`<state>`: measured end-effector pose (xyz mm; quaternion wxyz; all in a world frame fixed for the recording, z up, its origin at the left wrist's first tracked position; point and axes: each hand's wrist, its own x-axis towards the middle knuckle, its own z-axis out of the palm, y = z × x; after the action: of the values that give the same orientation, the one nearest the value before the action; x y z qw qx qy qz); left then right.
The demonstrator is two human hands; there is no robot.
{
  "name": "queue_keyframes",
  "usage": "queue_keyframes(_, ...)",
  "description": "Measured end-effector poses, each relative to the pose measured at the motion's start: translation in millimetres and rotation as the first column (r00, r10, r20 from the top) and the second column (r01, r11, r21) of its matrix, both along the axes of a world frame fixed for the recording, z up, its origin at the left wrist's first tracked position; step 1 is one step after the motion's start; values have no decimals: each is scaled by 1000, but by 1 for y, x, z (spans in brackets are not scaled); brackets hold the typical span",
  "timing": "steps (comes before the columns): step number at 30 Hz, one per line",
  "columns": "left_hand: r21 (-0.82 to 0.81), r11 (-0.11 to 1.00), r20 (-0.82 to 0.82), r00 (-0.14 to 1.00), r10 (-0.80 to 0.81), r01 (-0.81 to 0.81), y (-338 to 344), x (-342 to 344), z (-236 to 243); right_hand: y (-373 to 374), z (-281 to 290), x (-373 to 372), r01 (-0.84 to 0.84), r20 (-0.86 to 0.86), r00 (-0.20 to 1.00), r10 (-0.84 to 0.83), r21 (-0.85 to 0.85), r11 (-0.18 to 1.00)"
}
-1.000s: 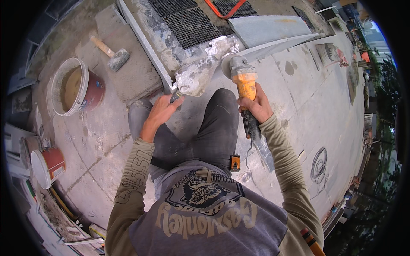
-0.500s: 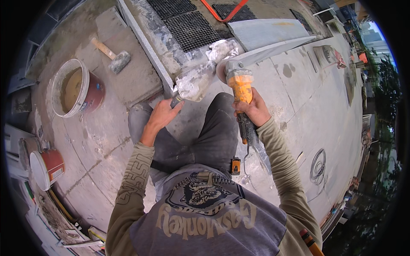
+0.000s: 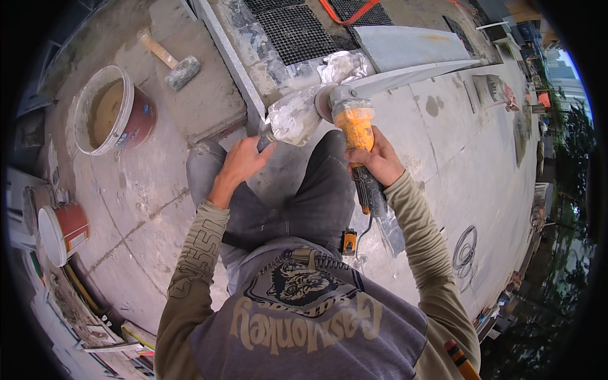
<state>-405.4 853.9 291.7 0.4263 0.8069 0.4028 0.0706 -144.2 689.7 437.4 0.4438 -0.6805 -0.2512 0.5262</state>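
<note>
My right hand [image 3: 382, 161] is closed around the body of an orange angle grinder [image 3: 356, 120]. Its round disc [image 3: 324, 103] points up and stands right beside the blade in my other hand; whether they touch I cannot tell. My left hand [image 3: 242, 161] grips the short dark handle of a trowel [image 3: 295, 121] with a broad, shiny, smeared blade. Behind the grinder head a long grey stone slab [image 3: 418, 73] lies on edge. Crumpled silvery sheeting [image 3: 342, 67] sits just beyond the disc.
A bucket of murky liquid [image 3: 120, 130] stands on the left, with a wooden-handled mallet [image 3: 182, 73] beyond it. Another red bucket [image 3: 71, 228] is nearer. Black rubber mats [image 3: 294, 37] lie at the far side, and coiled wire [image 3: 465, 250] rests on the floor at right.
The view has shifted slightly. The grinder and the trowel have come closer together, the disc now against or beside the blade's right edge. Both hands keep their grip.
</note>
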Motion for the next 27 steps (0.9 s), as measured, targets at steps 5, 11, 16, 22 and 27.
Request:
queue_keyframes(5,-199,978,40,998,-52,59,2,6,6,-2,-2,7,118,6,993,-119,70,991)
queue_keyframes(11,20,999,176,984,26,-30,-13,12,-22,-9,1,-17,295,-115,953,-279,157,943)
queue_keyframes(16,-169,985,108,994,-11,29,-8,24,-12,-47,-7,-17,348,3,936,-352,153,925)
queue_keyframes(22,-114,991,177,980,88,-69,-9,22,-28,-45,34,1,455,130,856,-500,267,850)
queue_keyframes(27,-374,926,216,967,135,-46,-10,28,-16,-92,-19,-5,569,243,777,-581,125,813)
